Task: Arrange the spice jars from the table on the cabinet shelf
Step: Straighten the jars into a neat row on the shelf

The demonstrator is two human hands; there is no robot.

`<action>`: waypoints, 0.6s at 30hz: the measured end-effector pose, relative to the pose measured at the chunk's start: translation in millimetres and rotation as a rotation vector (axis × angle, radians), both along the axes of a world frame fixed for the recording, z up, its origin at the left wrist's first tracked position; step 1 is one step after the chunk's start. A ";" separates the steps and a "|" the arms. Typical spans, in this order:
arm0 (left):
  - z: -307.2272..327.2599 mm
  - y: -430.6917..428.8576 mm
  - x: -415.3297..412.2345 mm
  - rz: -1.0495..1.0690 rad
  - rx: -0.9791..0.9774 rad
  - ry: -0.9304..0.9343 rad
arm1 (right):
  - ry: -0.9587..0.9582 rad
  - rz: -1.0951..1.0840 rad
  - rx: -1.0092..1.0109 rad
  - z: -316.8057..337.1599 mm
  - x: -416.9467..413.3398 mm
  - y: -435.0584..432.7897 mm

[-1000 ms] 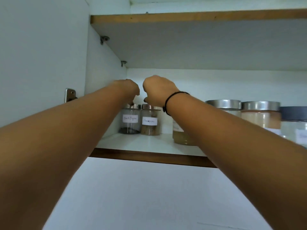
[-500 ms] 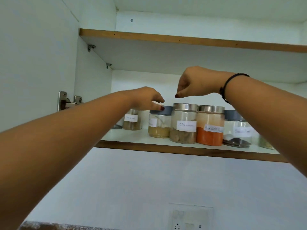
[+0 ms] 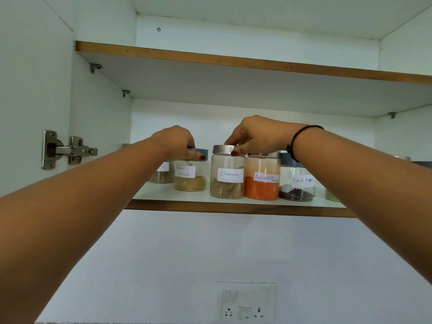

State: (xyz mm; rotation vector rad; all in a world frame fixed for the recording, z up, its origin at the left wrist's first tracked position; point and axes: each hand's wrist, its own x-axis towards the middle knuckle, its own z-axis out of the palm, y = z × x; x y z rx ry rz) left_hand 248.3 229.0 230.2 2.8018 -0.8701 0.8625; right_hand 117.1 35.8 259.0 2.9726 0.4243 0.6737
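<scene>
Left hand [image 3: 175, 141]: reached up to the shelf, fingers curled down over the grey lid of the masala jar [image 3: 189, 174], gripping it
Right hand [image 3: 255, 134]: fingertips pinched on the steel lid of the cinnamon jar [image 3: 227, 174], a black band on the wrist
Shelf [image 3: 233, 206]: lower board of the open cabinet, brown front edge, jars standing upright in a row along it
Masala jar: at 9 o'clock of the cinnamon jar, set a little further back, yellowish powder inside
Cinnamon jar: near the front edge, brown sticks at the bottom, touching the chilli jar [image 3: 262, 178] at its 3 o'clock
Chilli jar: orange-red powder, steel lid partly hidden behind the right hand
Pepper jar [image 3: 297, 183]: at 3 o'clock of the chilli jar, dark lid, black grains low inside
Far-left jar [image 3: 161, 175]: at 9 o'clock of the masala jar, mostly hidden by the left arm, label unreadable
Hinge [image 3: 67, 149]: metal, on the cabinet's left side
Socket [image 3: 246, 302]: on the wall at 6 o'clock, below the shelf
</scene>
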 end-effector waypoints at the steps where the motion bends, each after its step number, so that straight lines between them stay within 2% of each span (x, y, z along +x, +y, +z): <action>1: 1.7 0.5 -1.2 -0.005 0.014 0.026 | -0.015 0.010 0.024 -1.3 2.0 -0.9; 5: 12.1 8.5 -9.0 -0.017 0.078 0.142 | -0.057 0.036 0.102 -6.5 10.1 -1.6; 9: 8.8 10.2 -3.6 -0.077 0.037 0.095 | -0.096 0.019 0.125 -9.3 18.5 1.5; 11: 7.9 11.2 -0.6 -0.114 0.017 0.081 | -0.089 -0.015 0.081 -8.2 22.1 5.0; 15: 14.0 14.7 -1.6 -0.096 0.145 0.103 | -0.034 -0.084 -0.030 -2.5 22.2 14.5; 18: 13.5 13.2 1.0 -0.107 0.136 0.074 | -0.078 -0.118 -0.107 -0.9 27.2 21.3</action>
